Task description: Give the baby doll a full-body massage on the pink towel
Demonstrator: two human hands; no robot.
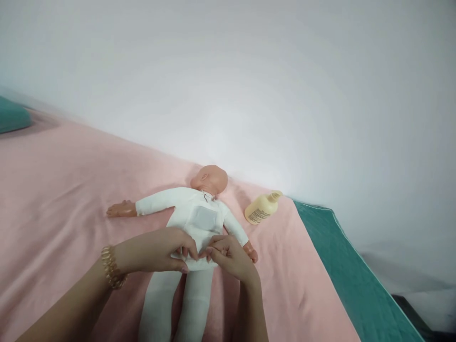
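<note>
A baby doll with a white cloth body lies stretched out, its head turned to one side and its arms spread. On its torso is a grey rectangular patch. Around the hips sits a white diaper, partly hidden by my hands. My left hand, below a beaded bracelet, has its fingers curled and its thumb at the diaper's left side. My right hand is closed at the diaper's right front, fingertips pinched on it. The two hands nearly meet.
A pale yellow pump bottle leans to the right of the doll. Beneath lies a wrinkled pink sheet, with a green surface along the right. A green object lies far left. A white wall rises behind.
</note>
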